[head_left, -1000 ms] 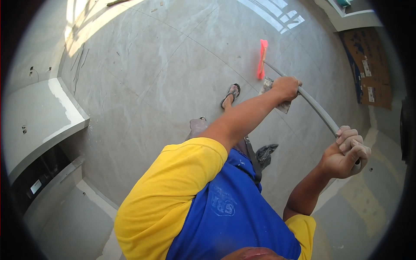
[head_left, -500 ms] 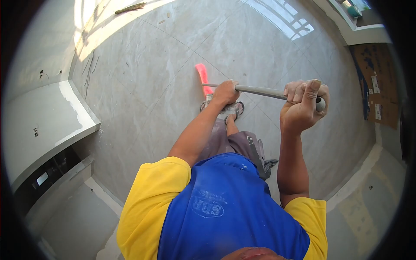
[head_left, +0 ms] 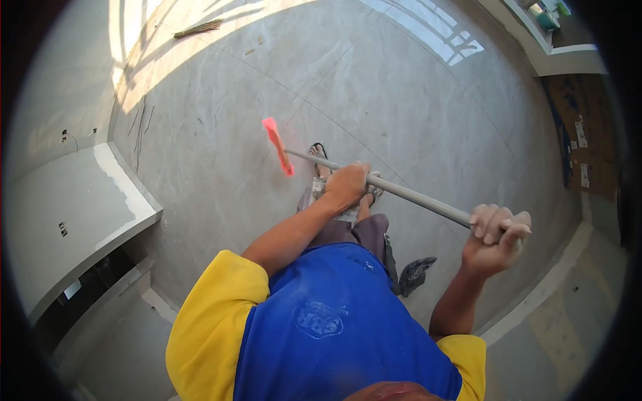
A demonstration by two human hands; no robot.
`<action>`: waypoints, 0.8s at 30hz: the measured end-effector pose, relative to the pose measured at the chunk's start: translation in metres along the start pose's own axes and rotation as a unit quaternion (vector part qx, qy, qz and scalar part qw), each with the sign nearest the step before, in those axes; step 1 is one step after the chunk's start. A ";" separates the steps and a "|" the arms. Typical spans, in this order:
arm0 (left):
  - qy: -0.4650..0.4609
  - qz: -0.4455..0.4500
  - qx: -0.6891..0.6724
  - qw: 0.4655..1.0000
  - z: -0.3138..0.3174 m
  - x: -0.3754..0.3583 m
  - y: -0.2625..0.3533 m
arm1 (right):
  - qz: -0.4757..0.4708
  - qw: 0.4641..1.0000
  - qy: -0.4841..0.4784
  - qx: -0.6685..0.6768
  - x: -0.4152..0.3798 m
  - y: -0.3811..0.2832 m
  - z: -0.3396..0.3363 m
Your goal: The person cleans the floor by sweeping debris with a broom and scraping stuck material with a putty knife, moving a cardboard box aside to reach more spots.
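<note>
A pink-headed broom (head_left: 278, 148) extends across the floor in front of me, its head slightly blurred. Its long grey handle (head_left: 421, 199) slants from the head up to my right side. My left hand (head_left: 348, 186) is closed around the lower part of this handle, above my feet. Out to the right, my right hand (head_left: 498, 234) wraps the handle's upper end, with the fingers curled over it. Both sandalled feet (head_left: 319, 157) stand on the floor near the broom head.
Large grey tiles (head_left: 414, 120) cover the floor. A bundle of straw bristles (head_left: 198, 29) lies at the upper left, with thin dark strands (head_left: 140, 127) by the left wall. Cardboard (head_left: 588, 134) leans at the right. A black plastic bag (head_left: 416, 275) hangs by my hip.
The broom head has swung left and turned. My right hand has come down and to the right with the handle's end; my left hand has lowered slightly. One foot has moved forward.
</note>
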State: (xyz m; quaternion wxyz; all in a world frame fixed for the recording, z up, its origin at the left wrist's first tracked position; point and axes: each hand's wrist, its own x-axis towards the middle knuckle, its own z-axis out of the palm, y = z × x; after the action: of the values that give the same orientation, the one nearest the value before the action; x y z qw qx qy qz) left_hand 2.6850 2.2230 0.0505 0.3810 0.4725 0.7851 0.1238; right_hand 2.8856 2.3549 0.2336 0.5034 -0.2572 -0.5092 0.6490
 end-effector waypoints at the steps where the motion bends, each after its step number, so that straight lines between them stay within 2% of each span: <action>1: -0.001 0.056 -0.026 0.998 -0.016 0.025 0.030 | -0.065 0.998 -0.009 -0.024 0.015 -0.026 0.006; 3: 0.012 0.142 -0.109 0.984 -0.035 0.079 0.070 | -0.116 0.990 0.020 -0.082 0.041 -0.062 0.031; 5: 0.002 0.188 -0.122 0.975 -0.064 0.127 0.093 | -0.131 0.984 0.034 -0.119 0.070 -0.059 0.057; 7: -0.027 0.167 -0.131 0.977 -0.084 0.175 0.096 | -0.159 0.964 0.040 -0.208 0.107 -0.034 0.082; 10: 0.019 0.126 -0.143 0.981 -0.105 0.205 0.058 | -0.148 0.967 0.087 -0.187 0.161 0.011 0.110; 12: -0.030 0.054 -0.138 0.989 -0.120 0.204 -0.002 | -0.067 0.978 0.154 -0.122 0.184 0.049 0.138; 15: 0.010 -0.062 -0.139 0.988 -0.120 0.174 -0.124 | 0.053 0.977 0.200 -0.052 0.183 0.146 0.183; 17: 0.010 -0.162 -0.099 0.982 -0.101 0.141 -0.230 | 0.139 0.984 0.108 -0.021 0.138 0.228 0.205; 19: -0.014 -0.269 -0.033 0.963 -0.102 0.078 -0.323 | 0.288 0.956 0.053 0.038 0.068 0.288 0.248; 20: -0.042 -0.309 0.000 0.950 -0.103 0.046 -0.359 | 0.320 0.945 0.005 0.067 0.034 0.307 0.266; 21: -0.019 -0.325 0.004 0.946 -0.104 0.017 -0.384 | 0.358 0.932 -0.007 0.062 0.013 0.309 0.287; 22: -0.013 -0.329 -0.001 0.944 -0.109 0.006 -0.379 | 0.358 0.931 -0.016 0.062 0.016 0.304 0.293; 24: 0.095 -0.324 -0.011 0.941 -0.128 -0.014 -0.366 | 0.330 0.940 -0.027 0.079 0.025 0.285 0.309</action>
State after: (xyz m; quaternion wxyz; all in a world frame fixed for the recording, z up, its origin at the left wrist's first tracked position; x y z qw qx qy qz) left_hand 2.3595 2.0412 -0.0590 0.3289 0.1740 0.9270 0.0464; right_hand 2.5038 2.2605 0.0839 0.2655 -0.3525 -0.3567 0.8234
